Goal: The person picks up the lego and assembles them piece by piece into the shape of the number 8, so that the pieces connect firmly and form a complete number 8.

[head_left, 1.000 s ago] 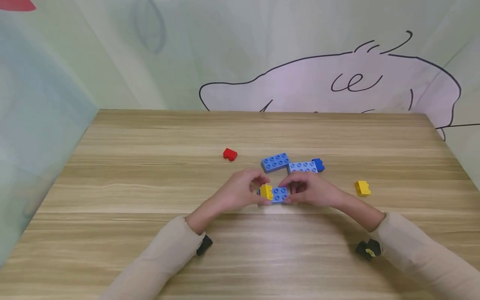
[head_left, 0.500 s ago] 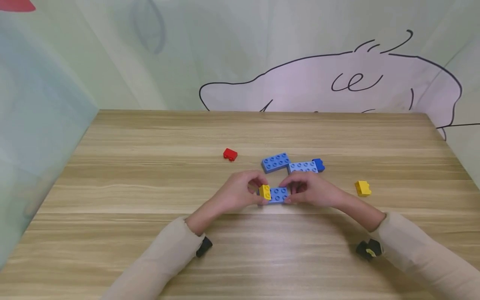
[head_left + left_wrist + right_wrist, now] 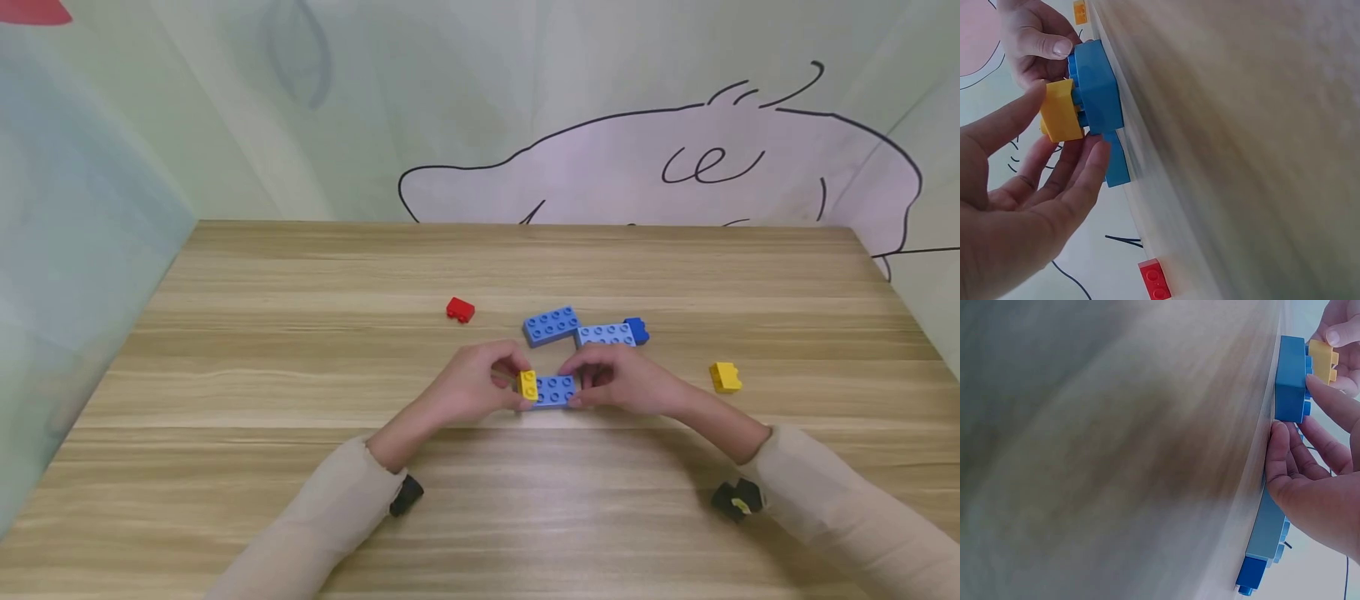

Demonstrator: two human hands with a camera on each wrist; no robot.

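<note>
Over a blue brick's point(image 3: 553, 390) left end: left hand point(image 3: 483, 379), thumb and fingers in a narrow pinch on a yellow brick point(image 3: 528, 384).
Yellow brick: studs up, above the blue brick; in the left wrist view, blue studs show between the two.
Blue brick: on the wooden table point(image 3: 300, 333), right end held between thumb and fingers of the right hand point(image 3: 626, 379), also narrowly set.
Beyond the hands: a second blue brick point(image 3: 551, 325) near a pale blue brick point(image 3: 606, 333), with a dark blue brick point(image 3: 637, 330) at its right end.
Red brick point(image 3: 461, 310): farther left, on its side.
Second yellow brick point(image 3: 725, 377): beyond the right forearm.
</note>
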